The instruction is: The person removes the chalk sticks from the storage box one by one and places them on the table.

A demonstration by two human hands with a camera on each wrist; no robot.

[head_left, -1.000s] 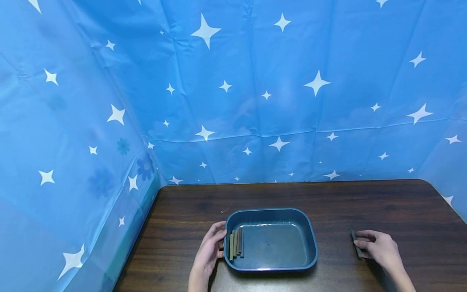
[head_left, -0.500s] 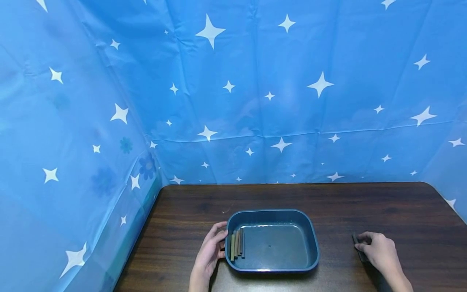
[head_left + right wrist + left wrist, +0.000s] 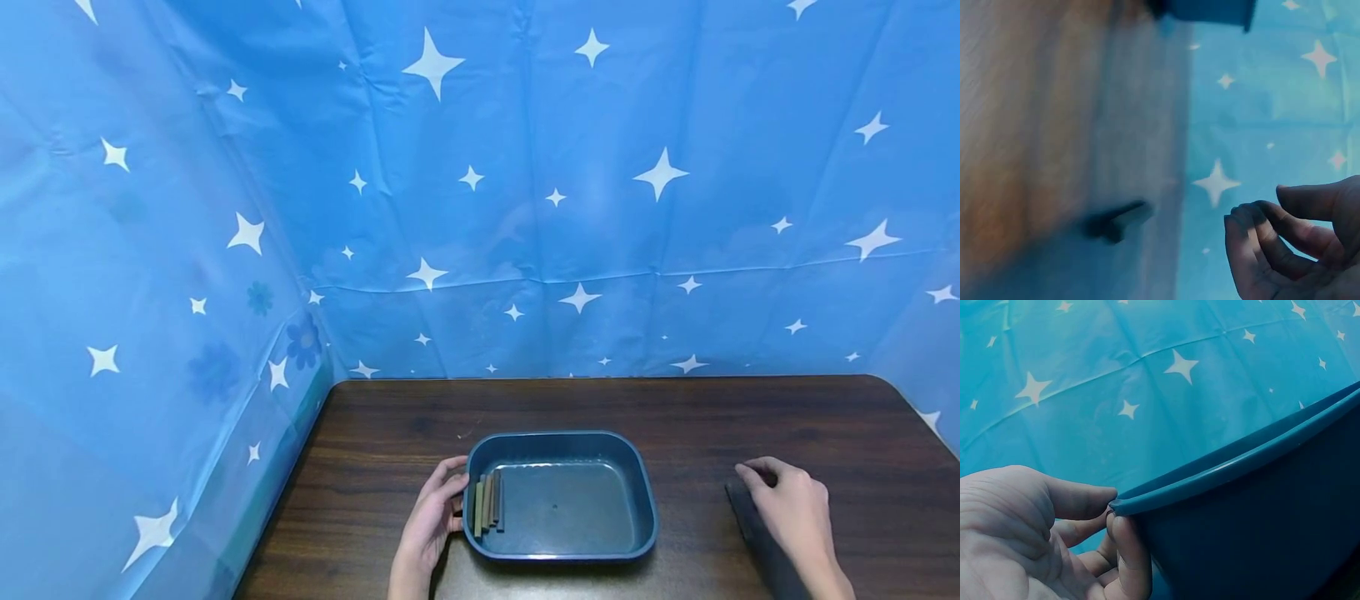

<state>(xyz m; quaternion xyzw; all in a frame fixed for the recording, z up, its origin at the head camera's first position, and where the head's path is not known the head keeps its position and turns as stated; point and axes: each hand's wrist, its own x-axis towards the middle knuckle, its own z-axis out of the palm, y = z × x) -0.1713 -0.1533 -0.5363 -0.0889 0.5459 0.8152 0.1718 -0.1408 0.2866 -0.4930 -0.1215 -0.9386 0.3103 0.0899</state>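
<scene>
A dark blue tray (image 3: 643,500) stands on the brown wooden table (image 3: 390,433). Several brown and olive sticks (image 3: 486,503) lie side by side at its left end. My left hand (image 3: 432,515) grips the tray's left rim (image 3: 1210,478), thumb at the lip and fingers against the outer wall. Over the table to the right of the tray, my right hand (image 3: 787,507) is raised with loosely curled fingers (image 3: 1266,240) and holds nothing. A dark stick (image 3: 1117,220) lies blurred on the table, apart from that hand. In the head view it is lost in the hand's shadow.
Blue star-printed sheeting (image 3: 525,208) walls in the table at the back and on both sides. Bare tabletop lies behind the tray and between the tray and my right hand.
My right hand has let go of the dark stick and lifted off the table, shifting slightly right. The left hand and the tray have not moved.
</scene>
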